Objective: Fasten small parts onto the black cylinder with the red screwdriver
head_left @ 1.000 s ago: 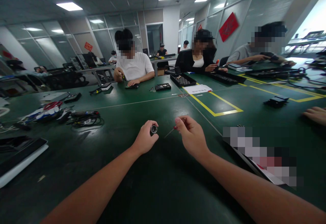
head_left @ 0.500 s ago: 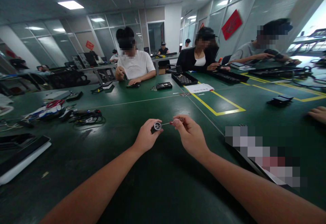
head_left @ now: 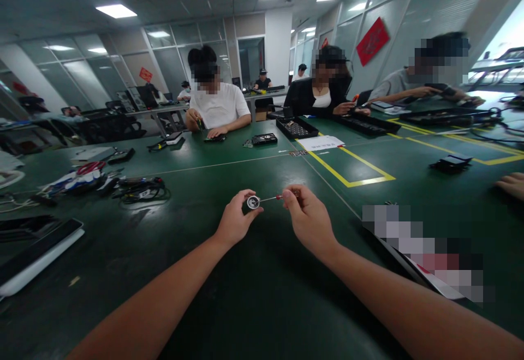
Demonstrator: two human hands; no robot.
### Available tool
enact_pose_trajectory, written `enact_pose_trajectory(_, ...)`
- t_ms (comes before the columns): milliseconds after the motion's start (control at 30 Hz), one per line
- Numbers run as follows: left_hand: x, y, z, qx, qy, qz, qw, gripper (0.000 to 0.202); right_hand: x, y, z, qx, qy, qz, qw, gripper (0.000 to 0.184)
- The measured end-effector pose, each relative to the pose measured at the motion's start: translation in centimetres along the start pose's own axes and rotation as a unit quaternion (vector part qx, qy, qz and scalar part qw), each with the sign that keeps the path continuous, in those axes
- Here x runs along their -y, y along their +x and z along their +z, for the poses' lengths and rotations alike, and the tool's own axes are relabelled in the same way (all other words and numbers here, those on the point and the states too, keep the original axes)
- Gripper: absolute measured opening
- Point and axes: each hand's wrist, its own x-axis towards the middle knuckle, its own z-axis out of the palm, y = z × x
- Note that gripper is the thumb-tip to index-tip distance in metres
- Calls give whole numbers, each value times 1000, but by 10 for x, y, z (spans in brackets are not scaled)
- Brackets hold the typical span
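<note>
My left hand [head_left: 235, 221] is closed around a small round metal part [head_left: 252, 202], holding it above the green table [head_left: 254, 294] with its face turned toward the right. My right hand [head_left: 307, 218] pinches a thin screwdriver [head_left: 272, 198] with a red collar. The screwdriver lies level and its tip touches the round part. Both hands hover over the table's near middle.
A tangle of cables [head_left: 139, 190] and red-handled tools lies to the left. A flat device [head_left: 36, 253] sits at the near left edge. Yellow tape lines [head_left: 347, 169] mark the table. Three people work across the table; another person's hand [head_left: 511, 184] rests at far right.
The screwdriver swung from pointing down-left to level, and its tip met the round part. My left hand turned the part to face the tool.
</note>
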Motion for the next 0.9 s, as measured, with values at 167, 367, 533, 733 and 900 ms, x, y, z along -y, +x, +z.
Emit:
enact_pose_trajectory(167, 5, 1, 0, -12, 29, 28, 999, 31, -2, 0, 1, 16, 10, 0, 1000, 24)
enact_pose_trajectory(367, 5, 2, -3, -15, 45, 39, 998, 33, -6, -3, 1, 91, 54, -22, 994, 21)
enact_pose_trajectory(533, 2, 1, -2, 19, 59, 62, 996, 32, -5, -6, 0, 72, 36, -15, 997, 38)
enact_pose_trajectory(733, 5, 1, 0, 26, 60, 69, 995, 35, -7, -4, 2, 27, -12, 0, 1000, 33)
enact_pose_trajectory(900, 7, 2, -1, 15, 66, 42, 997, 35, -12, -3, 5, 52, 7, 20, 998, 25)
